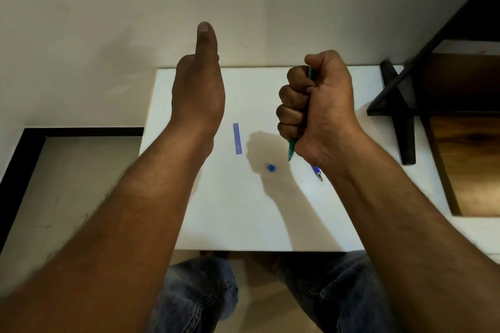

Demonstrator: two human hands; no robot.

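Note:
My right hand is raised over the white table and grips a green pen in a fist, the pen's tip sticking out below the little finger. My left hand is held up edge-on left of it, thumb stretched forward. Its fingers are folded under out of sight, and nothing shows in it. Between the hands a slim blue strip lies flat on the table. A small blue block sits nearer to me. A blue pen lies partly hidden under my right wrist.
A black metal frame stands at the table's right edge, with a brown wooden surface beyond it. A pale wall rises behind the table. My knees in blue jeans show below the near edge.

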